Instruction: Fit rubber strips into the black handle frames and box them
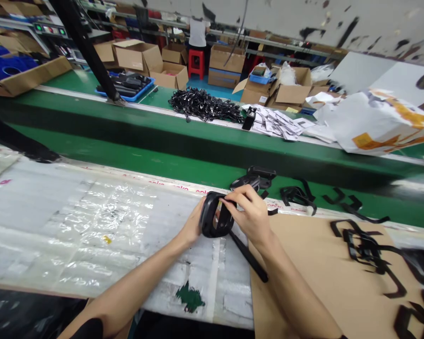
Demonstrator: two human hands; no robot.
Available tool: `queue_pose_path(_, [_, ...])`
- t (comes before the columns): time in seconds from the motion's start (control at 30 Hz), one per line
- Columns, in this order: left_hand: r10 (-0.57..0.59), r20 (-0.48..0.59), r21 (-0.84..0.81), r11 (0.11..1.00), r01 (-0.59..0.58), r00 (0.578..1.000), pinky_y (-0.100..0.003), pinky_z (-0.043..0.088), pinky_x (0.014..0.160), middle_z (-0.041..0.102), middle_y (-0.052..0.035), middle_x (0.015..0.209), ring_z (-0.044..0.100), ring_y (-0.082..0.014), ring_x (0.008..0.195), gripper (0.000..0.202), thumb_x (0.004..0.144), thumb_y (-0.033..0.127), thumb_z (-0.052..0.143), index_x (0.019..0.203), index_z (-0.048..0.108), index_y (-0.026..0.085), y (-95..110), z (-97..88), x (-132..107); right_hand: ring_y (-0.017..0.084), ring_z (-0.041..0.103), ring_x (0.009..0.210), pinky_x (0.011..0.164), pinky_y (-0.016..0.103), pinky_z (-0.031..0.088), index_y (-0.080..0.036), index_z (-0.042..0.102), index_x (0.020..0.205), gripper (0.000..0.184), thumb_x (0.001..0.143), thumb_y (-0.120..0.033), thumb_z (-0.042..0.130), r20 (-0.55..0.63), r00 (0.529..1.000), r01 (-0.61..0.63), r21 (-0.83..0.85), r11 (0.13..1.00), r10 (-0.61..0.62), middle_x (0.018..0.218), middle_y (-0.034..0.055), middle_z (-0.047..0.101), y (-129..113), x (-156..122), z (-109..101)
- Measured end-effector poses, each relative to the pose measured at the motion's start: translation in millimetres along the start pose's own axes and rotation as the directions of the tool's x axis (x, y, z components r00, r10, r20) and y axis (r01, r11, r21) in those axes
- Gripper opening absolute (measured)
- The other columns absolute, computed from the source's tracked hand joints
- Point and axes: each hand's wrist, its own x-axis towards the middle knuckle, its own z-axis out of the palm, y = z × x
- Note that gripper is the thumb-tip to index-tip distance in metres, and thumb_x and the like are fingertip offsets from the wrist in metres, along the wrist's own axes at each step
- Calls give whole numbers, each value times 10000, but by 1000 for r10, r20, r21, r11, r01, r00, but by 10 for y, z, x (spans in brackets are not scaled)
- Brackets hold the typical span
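A black plastic frame (207, 225) with a rounded rectangular opening is held tilted above the white-covered bench. My left hand (194, 221) is closed around its left side, with most of the fingers hidden behind it. At the frame's upper right edge, the thumb and forefinger of my right hand (250, 212) are pinched together on the rim. Whether a small part lies between those fingertips cannot be made out. From below the frame, a long black bar (249, 256) slants down to the right under my right wrist, onto a cardboard sheet (297, 292).
Black brackets (365, 247) lie on the cardboard at right. Black plastic parts (254, 178) rest just beyond my hands on the green surface (144, 157). Farther back are a cable pile (205, 104), paper leaflets (279, 122), a blue tray (127, 87) and cartons. A dark post (88, 52) rises at left.
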Motion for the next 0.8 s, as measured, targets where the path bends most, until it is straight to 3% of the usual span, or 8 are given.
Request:
queue_pose_path(0.17, [-10, 8, 98, 995, 9, 1000, -321, 542, 679, 745, -36, 773, 661, -229, 726, 284, 775, 370, 840, 987, 801, 184, -144, -68, 14, 248, 767, 966, 879, 416, 608, -252, 732, 1228, 222, 1042, -184, 632, 43, 999, 31, 31, 999, -33, 1097, 91, 809, -49, -16, 42])
queue_pose_path(0.23, [-18, 51, 108, 994, 12, 999, -325, 546, 684, 740, -39, 757, 659, -220, 702, 386, 795, 450, 819, 1071, 797, 181, -147, -74, 25, 236, 770, 971, 885, 402, 604, -244, 717, 1234, 235, 1050, -153, 602, 4, 1000, 11, 35, 999, -11, 1100, 83, 813, -58, -10, 34])
queue_pose_path(0.33, [11, 73, 126, 992, -20, 997, -344, 563, 844, 789, -61, 936, 713, -255, 917, 461, 829, 502, 791, 1168, 781, 190, -104, -77, 27, 217, 758, 876, 828, 378, 603, -242, 718, 1122, 172, 1036, -133, 617, -68, 997, -34, 48, 998, 37, 981, 58, 806, -66, -10, 31])
queue_pose_path(0.43, [79, 33, 168, 982, -83, 996, -375, 502, 1059, 780, -80, 1214, 653, -310, 1241, 422, 866, 491, 759, 1169, 786, 199, -63, -89, 13, 234, 726, 887, 819, 409, 589, -253, 733, 1044, 168, 1023, -130, 620, -38, 999, -12, 62, 998, 14, 959, 65, 775, -78, -20, 47])
queue_pose_path(0.53, [131, 0, 196, 972, -128, 991, -357, 439, 1137, 766, -52, 1269, 599, -311, 1323, 324, 797, 383, 834, 1078, 802, 225, -51, -106, 10, 234, 657, 828, 725, 400, 559, -254, 760, 960, 153, 1006, -157, 651, -65, 998, -26, -5, 1000, 25, 905, 77, 703, -82, -31, 66])
queue_pose_path(0.63, [66, -2, 89, 994, -65, 998, -329, 507, 971, 771, -44, 971, 658, -267, 1072, 217, 791, 392, 836, 894, 772, 211, -45, -93, 24, 233, 634, 821, 732, 408, 539, -275, 775, 1023, 169, 992, -145, 672, -66, 998, 12, -53, 999, -16, 904, 70, 696, -69, -32, 77])
queue_pose_path(0.7, [-10, 39, 7, 1000, 10, 999, -316, 512, 800, 663, -27, 742, 621, -213, 814, 322, 835, 492, 783, 766, 701, 189, -26, -55, 33, 247, 651, 891, 792, 436, 542, -298, 770, 1074, 197, 986, -147, 679, -38, 999, 32, -27, 999, -33, 992, 75, 722, -60, -27, 88])
queue_pose_path(0.8, [-90, -7, -81, 993, 89, 996, -281, 465, 683, 600, 4, 704, 546, -150, 670, 395, 816, 546, 797, 826, 672, 172, 28, 19, 31, 265, 662, 1015, 875, 452, 559, -275, 721, 1057, 134, 969, -177, 692, -66, 995, -66, 103, 993, 73, 1089, 92, 695, -51, -22, 123])
